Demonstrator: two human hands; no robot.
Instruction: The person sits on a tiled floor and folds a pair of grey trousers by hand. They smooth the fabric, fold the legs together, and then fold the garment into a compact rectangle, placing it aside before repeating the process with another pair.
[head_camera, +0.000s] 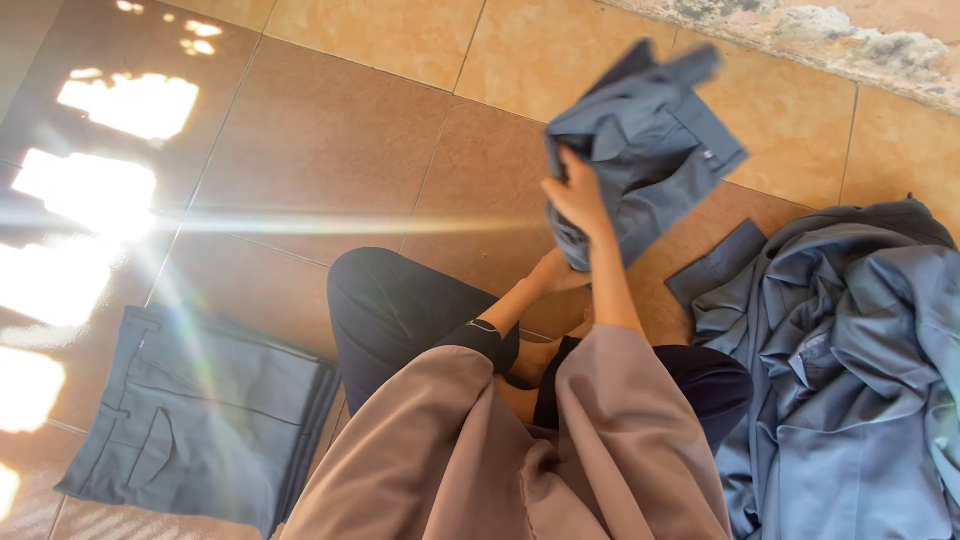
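Observation:
A grey-blue garment (650, 150), partly folded, hangs in the air in front of me over the tiled floor. My right hand (578, 195) is raised and grips its left edge. My left hand (556, 272) sits lower, closed on the garment's bottom corner. I am sitting on the floor with dark trousers (400, 310) and a loose brown top (520, 450) in view below.
A neat stack of folded grey trousers (200, 420) lies on the floor at my left. A crumpled pile of grey-blue clothes (850, 360) lies at my right. Brown floor tiles (330, 140) carry bright sun patches at the left; a rough wall base (830, 35) runs along the top right.

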